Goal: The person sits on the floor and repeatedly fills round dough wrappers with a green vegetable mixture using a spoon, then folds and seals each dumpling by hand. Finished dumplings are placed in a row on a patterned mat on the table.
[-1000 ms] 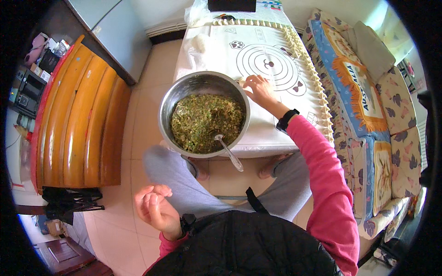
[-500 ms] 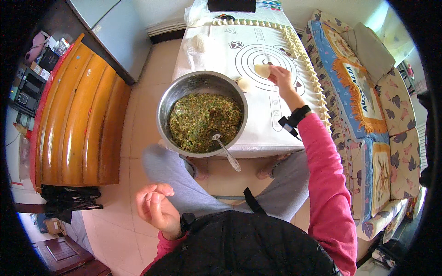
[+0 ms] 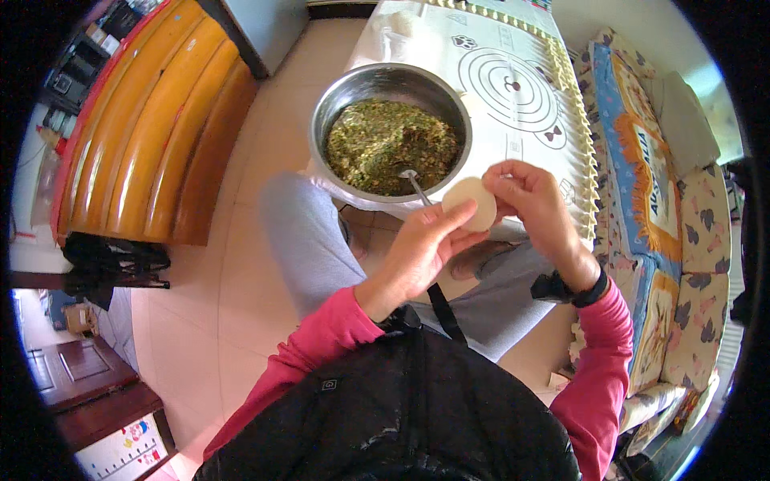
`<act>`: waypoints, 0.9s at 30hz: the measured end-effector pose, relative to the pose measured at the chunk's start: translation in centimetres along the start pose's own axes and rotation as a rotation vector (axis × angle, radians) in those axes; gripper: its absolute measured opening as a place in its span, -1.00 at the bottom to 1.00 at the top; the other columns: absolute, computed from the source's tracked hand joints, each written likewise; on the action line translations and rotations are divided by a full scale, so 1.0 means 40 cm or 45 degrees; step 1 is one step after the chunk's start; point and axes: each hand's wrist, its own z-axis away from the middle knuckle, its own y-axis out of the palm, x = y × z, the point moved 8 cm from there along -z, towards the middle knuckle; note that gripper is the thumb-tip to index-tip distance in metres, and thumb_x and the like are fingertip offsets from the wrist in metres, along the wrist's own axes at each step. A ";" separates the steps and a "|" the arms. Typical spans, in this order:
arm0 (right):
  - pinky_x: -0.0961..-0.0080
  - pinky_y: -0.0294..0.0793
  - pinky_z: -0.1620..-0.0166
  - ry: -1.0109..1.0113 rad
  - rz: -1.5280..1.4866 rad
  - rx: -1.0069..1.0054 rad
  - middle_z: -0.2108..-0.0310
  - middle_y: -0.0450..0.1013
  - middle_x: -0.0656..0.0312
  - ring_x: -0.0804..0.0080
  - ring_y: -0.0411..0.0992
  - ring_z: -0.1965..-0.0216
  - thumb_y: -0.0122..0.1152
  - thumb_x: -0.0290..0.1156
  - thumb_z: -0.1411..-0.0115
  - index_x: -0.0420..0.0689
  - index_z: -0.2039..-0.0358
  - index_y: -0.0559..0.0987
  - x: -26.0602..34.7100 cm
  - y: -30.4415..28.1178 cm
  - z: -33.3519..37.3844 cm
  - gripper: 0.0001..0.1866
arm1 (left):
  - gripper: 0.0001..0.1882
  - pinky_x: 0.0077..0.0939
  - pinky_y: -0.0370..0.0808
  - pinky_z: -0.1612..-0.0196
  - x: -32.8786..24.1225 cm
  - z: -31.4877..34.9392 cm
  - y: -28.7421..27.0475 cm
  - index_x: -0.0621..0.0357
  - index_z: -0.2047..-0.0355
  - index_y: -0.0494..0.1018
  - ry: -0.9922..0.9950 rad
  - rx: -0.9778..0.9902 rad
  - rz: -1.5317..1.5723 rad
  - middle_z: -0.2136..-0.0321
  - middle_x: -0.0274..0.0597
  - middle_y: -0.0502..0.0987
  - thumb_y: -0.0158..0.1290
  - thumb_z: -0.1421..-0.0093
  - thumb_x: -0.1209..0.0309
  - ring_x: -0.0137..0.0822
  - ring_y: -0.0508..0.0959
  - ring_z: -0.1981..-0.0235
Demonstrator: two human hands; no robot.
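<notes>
1. The round dough disc (image 3: 472, 196) is resting between the two hands, in front of the torso and just off the near edge of the table (image 3: 513, 164). Being circular, it is presenting no long axis; its broad face is turning up toward the head.
2. The left hand (image 3: 425, 244) is reaching in from the lower left and holding the disc, its thumb lying over the near-left edge and its fingers supporting from below.
3. The right hand (image 3: 533, 196) is coming from the right, its thumb and fingers drawing narrow at the disc's far-right edge and apparently pinching it; the exact contact of each fingertip is escaping view.
4. The steel bowl (image 3: 401, 80) is standing beyond the disc and to its left, its near-right rim lying just past the disc in this view. How far apart they are in height, one cannot tell.
5. Within the bowl, a chopped green mixture (image 3: 381, 136) is bearing a metal spoon (image 3: 416, 186), whose handle is slanting over the near rim toward the person. The left hand is lying nearer this handle than the right; whether they are touching is remaining unclear.
6. Pale folded dough pieces (image 3: 592, 160) are lining the table's right edge, well apart from the disc.
</notes>
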 end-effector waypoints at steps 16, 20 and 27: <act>0.43 0.49 0.42 -1.314 1.424 0.254 0.43 0.36 0.24 0.30 0.44 0.42 0.26 -0.45 0.02 -0.07 0.05 0.51 -0.038 0.226 -0.041 -0.56 | -0.64 -0.32 0.60 0.11 -0.166 0.229 -0.192 0.38 0.03 0.37 0.372 -0.429 -0.417 0.23 0.09 0.57 -0.04 -0.33 0.30 -0.10 0.63 0.22; 0.47 0.48 0.38 -1.156 1.084 -0.137 0.43 0.49 0.12 0.29 0.49 0.45 0.18 -0.61 -0.14 -0.25 0.19 0.58 0.029 0.174 -0.057 -0.81 | -0.65 -0.36 0.58 0.13 -0.174 0.241 -0.248 0.40 0.05 0.39 0.410 -0.477 -0.397 0.23 0.06 0.57 -0.04 -0.33 0.31 -0.15 0.62 0.22; 0.38 0.47 0.45 -1.040 1.041 -0.125 0.48 0.46 0.07 0.12 0.48 0.50 0.22 -0.53 -0.14 -0.24 0.30 0.57 0.020 0.229 -0.136 -0.89 | -0.66 -0.58 0.52 0.16 -0.175 0.245 -0.303 0.44 0.05 0.41 0.416 -0.500 -0.780 0.23 -0.07 0.58 0.05 -0.28 0.39 -0.33 0.60 0.20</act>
